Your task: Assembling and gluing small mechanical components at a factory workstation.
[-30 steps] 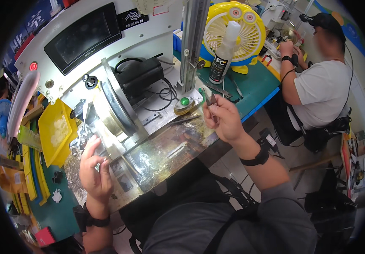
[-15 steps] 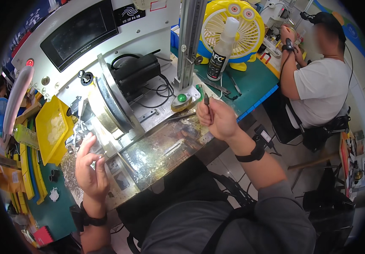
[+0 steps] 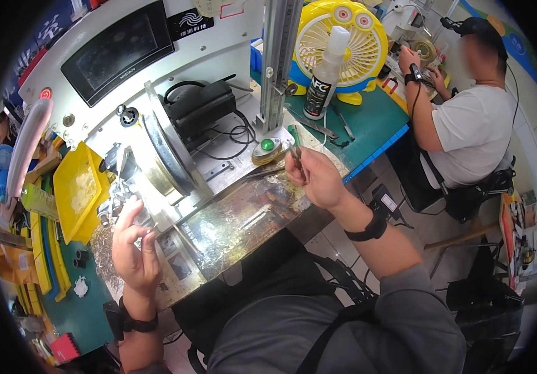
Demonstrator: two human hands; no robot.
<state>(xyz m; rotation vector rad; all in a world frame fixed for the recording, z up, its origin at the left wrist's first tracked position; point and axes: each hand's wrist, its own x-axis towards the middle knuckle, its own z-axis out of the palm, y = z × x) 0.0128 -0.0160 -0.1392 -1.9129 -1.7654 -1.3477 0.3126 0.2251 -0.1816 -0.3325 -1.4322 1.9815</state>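
My right hand (image 3: 323, 181) is closed around a slim dark metal tool (image 3: 303, 167), just in front of a machine's green button (image 3: 268, 144). The tool's narrow upper end sticks out above my fingers; its exact kind is unclear. On the left, my left hand (image 3: 136, 252) is raised with bent fingers, the thumb apart from the forefinger. Its fingertips are beside a small metal fixture (image 3: 114, 202), and I make out nothing held in them. Between my hands is a large brass-coloured wheel (image 3: 156, 159) with a black motor (image 3: 203, 111) behind it.
A yellow tray (image 3: 75, 187) leans left of the fixture. Behind my right hand stand a spray bottle (image 3: 321, 87) and a yellow fan (image 3: 368, 47). A stained worktop (image 3: 237, 234) runs along the front. Another person (image 3: 474, 118) works at the right.
My right hand has shifted slightly down and left, and the tool's tip now leans further left. My left hand has barely moved. The other person's hand has moved left.
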